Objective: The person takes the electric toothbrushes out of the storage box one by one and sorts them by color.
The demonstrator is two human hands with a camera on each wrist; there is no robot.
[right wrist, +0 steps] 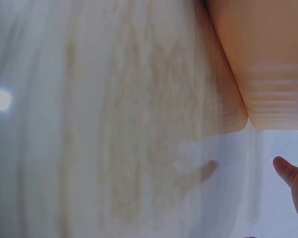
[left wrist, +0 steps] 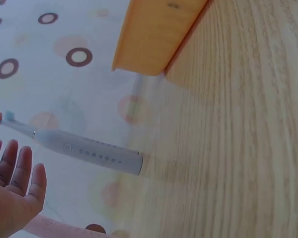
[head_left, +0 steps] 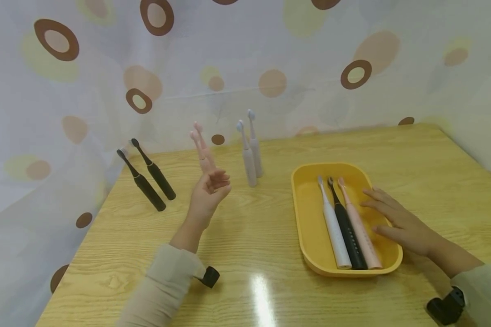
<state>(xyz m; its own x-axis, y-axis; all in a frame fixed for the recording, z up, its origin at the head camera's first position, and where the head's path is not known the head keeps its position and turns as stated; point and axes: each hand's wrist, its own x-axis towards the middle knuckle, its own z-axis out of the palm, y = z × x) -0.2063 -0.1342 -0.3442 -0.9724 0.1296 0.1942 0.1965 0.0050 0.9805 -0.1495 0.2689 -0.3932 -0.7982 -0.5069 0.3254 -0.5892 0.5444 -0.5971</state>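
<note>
My left hand [head_left: 206,200] is raised in front of two upright pink electric toothbrushes [head_left: 205,156], covering their lower parts in the head view. Its fingers are loosely bent, and the left wrist view shows nothing in them. Just right of it stand two white electric toothbrushes [head_left: 248,161]. My right hand [head_left: 401,222] spreads its fingers over the right rim of a yellow tray [head_left: 298,218], holding nothing. Inside the tray a white toothbrush [head_left: 335,236], a black toothbrush [head_left: 349,236] and a pink toothbrush [head_left: 362,236] lie side by side, heads pointing away.
Two black electric toothbrushes [head_left: 149,190] stand at the left of the wooden table [head_left: 245,240]. A white curtain-like cloth [head_left: 245,59] with brown and yellow spots hangs behind the table and along its left side.
</note>
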